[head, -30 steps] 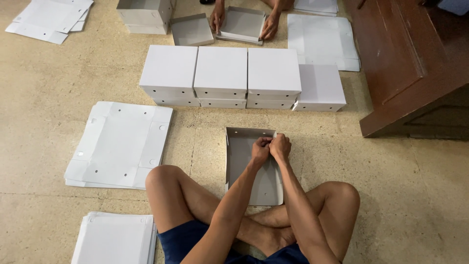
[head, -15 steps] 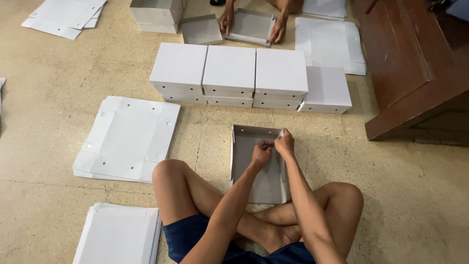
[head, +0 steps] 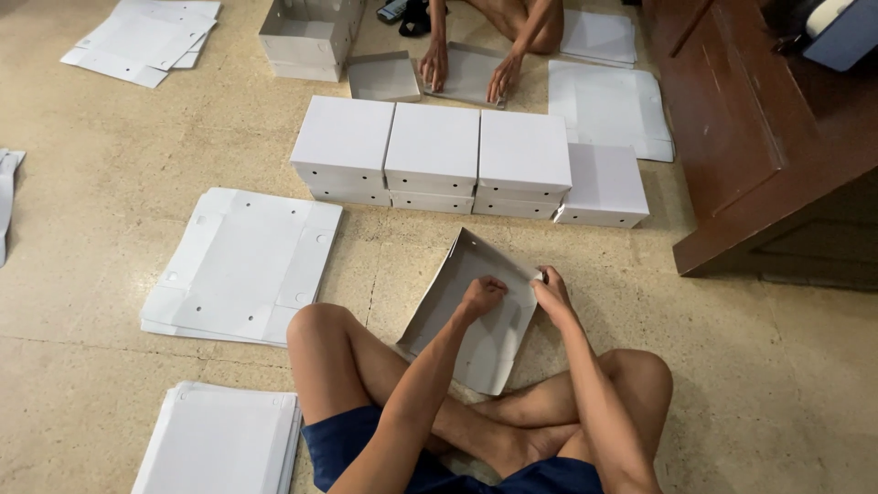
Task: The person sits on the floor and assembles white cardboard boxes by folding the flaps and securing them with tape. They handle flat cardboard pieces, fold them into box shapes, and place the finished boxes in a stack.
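A: Seated cross-legged on a speckled floor (head: 101, 274), seen from above. What in the hands?

B: A half-folded grey cardboard tray (head: 476, 316), tilted, resting on the floor between the knees, far edge raised. Left hand (head: 482, 295) curled into a loose fist, fingers pressed together on the tray's inner face. Right hand (head: 551, 293) at the tray's right wall, fingers pinching that edge.

A: And around?

B: Just beyond the tray, a row of finished white boxes (head: 434, 151), stacked two high, touching side by side, with a lower single box (head: 604, 186) at the right end. To the left, a pile of flat white cardboard blanks (head: 242, 265) with punched holes; another stack (head: 219, 439) near the left knee. On the right, a dark wooden bench (head: 741, 128). At the top, another person's hands (head: 466, 69) pressing flat on a grey sheet (head: 471, 73), beside an open grey box (head: 306, 37).
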